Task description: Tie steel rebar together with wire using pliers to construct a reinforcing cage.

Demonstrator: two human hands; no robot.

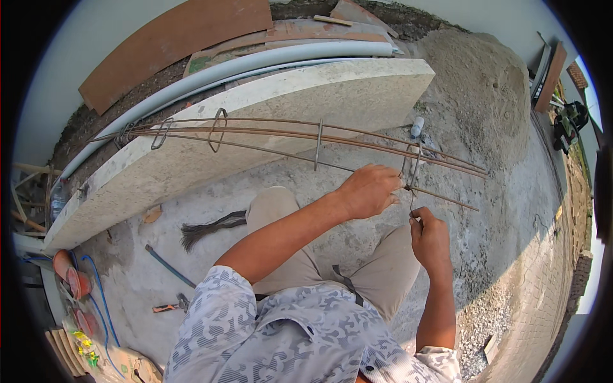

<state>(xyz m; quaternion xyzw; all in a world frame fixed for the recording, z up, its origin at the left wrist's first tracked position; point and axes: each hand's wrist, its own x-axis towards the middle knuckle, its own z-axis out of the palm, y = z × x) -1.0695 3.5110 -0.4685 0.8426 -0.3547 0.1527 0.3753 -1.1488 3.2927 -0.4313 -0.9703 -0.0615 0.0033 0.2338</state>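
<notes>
Left hand (pixel 373 190) curls at bar (pixel 447 200), hold unclear; right hand (pixel 430 237), four o'clock, pinches wire (pixel 412 201), seemingly unfastened; stirrups (pixel 318 144) at ten o'clock placed.

Found no readable text, label, number or sign anywhere in the head view. Saw yellow and green marks on a packet (pixel 86 348) at the lower left, too small to tell as lettering or picture. Could read nothing on the clear bottle (pixel 59 198) near the left edge, nor on the small pale bottle (pixel 417 126) near the sand heap (pixel 482 89).
</notes>
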